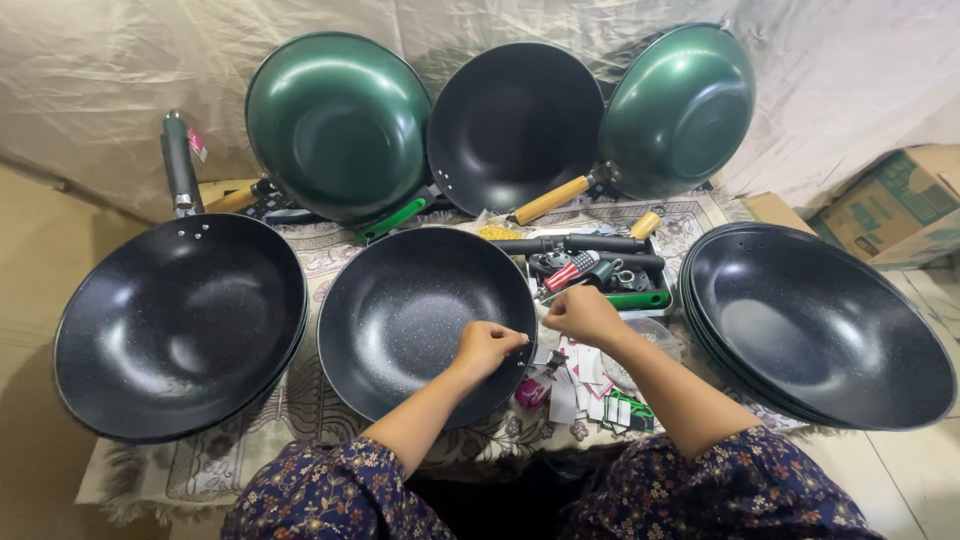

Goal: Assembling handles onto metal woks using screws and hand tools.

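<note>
- head view, centre: handleless black speckled wok (410,320) lies open side up on a patterned mat (300,410), directly before the person.
- head view, left hand (487,345): fingers curled and pressed together at the wok's right rim, tips touching the rim edge; whether they pinch a small part there cannot be told.
- head view, right hand (583,313): closed in a loose fist just right of the wok's rim, near the left hand but apart from it; anything it grips is hidden.
- head view, beyond the right hand: tray of handles and hardware (600,270) holding black handles, a green handle and a striped tool grip, just beside the wok's upper right rim.
- head view, below the right hand: scattered paper tags (590,390) on the mat, partly under the right forearm.
- head view, left: black wok with dark handle (180,325), fitted and resting just beside the central wok.
- head view, right: stack of handleless black woks (820,325), nested, well apart from the hands.
- head view, back row: green wok (338,125), black wok with wooden handle (515,125) and a second green wok (680,110), propped against a cloth backdrop (120,70).
- head view, far right: cardboard box (895,205) on the floor.
</note>
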